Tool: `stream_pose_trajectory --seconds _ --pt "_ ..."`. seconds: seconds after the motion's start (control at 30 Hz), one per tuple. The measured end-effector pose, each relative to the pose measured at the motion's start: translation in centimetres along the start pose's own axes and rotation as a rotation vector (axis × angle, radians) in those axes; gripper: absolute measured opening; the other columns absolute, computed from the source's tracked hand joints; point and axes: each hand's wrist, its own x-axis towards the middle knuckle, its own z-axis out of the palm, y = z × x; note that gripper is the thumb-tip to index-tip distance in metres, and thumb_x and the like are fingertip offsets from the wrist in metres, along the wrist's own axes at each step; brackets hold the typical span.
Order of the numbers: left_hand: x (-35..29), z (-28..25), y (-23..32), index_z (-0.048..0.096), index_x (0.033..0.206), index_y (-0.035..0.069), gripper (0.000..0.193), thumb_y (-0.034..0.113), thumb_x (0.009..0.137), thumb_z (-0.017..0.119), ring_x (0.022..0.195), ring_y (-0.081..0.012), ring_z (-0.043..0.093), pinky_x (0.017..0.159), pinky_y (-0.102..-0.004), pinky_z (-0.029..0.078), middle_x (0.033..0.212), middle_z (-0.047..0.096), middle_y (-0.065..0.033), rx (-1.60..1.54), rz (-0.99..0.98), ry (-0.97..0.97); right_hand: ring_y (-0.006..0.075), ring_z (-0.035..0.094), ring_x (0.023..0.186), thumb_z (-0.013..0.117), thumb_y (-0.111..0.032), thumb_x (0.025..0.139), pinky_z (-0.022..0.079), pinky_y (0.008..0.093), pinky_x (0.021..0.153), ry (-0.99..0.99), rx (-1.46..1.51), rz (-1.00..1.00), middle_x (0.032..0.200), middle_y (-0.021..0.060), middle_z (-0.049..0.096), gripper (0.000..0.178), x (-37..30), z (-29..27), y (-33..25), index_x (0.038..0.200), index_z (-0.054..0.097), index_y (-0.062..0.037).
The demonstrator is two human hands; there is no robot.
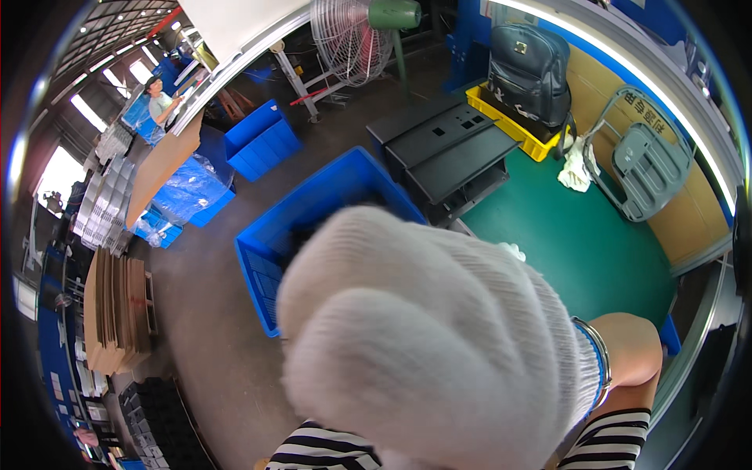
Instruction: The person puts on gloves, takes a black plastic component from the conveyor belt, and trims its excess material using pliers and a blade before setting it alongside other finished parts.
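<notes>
My right hand (439, 337), in a white knitted glove, is raised very close to the view and fills its middle. A metal bracelet (597, 364) circles its wrist. The blurred fingers lie close together, and what they might hold is hidden. My left hand is out of sight; only a black-and-white striped sleeve (325, 448) shows low down. Behind the glove stands a blue plastic bin (262, 235) with something dark inside, partly covered. Black rectangular housings (446, 149) sit beside the bin at the edge of the green tabletop (580, 258).
On the table are a black backpack (529, 74) in a yellow tray (540, 149), a white cloth (578, 168) and a grey folding frame (650, 168). A fan (352, 39), a blue crate (262, 145) and stacked cardboard (113, 313) stand beyond. Another person (160, 102) works far left.
</notes>
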Motion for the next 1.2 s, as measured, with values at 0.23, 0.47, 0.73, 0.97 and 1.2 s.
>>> stream_pose_trajectory --seconds 0.23,0.47,0.73,0.97,1.2 --pt "0.7 0.4 -0.7 0.062 0.115 0.01 0.055 0.026 0.067 0.084 0.112 -0.0333 0.062 0.089 -0.0432 0.055 0.121 0.059 -0.0147 -0.009 -0.008 0.005 0.0302 0.062 0.072 0.059 -0.025 0.073 0.049 0.0389 0.065 -0.064 -0.015 0.064 0.078 0.011 0.058 0.021 -2.0 -0.8 0.9 0.084 0.059 -0.006" --pt "1.2 0.3 0.5 0.064 0.113 0.008 0.054 0.024 0.065 0.085 0.11 -0.0322 0.062 0.089 -0.0423 0.056 0.12 0.06 -0.0147 -0.036 0.017 0.03 0.0307 0.063 0.071 0.06 -0.029 0.075 0.049 0.0401 0.066 -0.129 -0.009 0.006 0.078 0.0113 0.059 0.024 -4.0 0.3 -0.7 0.085 0.061 -0.0062" --pt "0.2 0.6 0.1 0.064 0.113 0.008 0.055 0.026 0.066 0.085 0.11 -0.0334 0.062 0.088 -0.043 0.056 0.121 0.06 -0.0146 0.011 0.017 0.028 0.0314 0.063 0.071 0.062 -0.033 0.077 0.05 0.0414 0.067 -0.21 -0.041 -0.041 0.078 0.0117 0.06 0.028 -7.5 -0.5 -1.8 0.086 0.062 -0.0065" --pt "0.9 0.8 0.0 0.062 0.115 0.008 0.057 0.029 0.067 0.084 0.113 -0.0333 0.061 0.089 -0.0444 0.055 0.123 0.058 -0.0149 -0.004 0.024 0.028 0.0319 0.064 0.071 0.063 -0.037 0.079 0.051 0.0425 0.068 -0.274 -0.085 0.02 0.078 0.012 0.061 0.031 -7.0 -0.4 -2.0 0.087 0.063 -0.0067" --pt "0.7 0.5 -0.8 0.061 0.117 0.008 0.06 0.03 0.067 0.084 0.112 -0.034 0.06 0.089 -0.0459 0.054 0.123 0.057 -0.0155 0.012 -0.009 -0.029 0.0324 0.064 0.071 0.064 -0.041 0.081 0.052 0.0435 0.068 -0.295 -0.094 0.053 0.078 0.0123 0.061 0.034 -5.9 -0.7 -2.1 0.088 0.064 -0.0068"
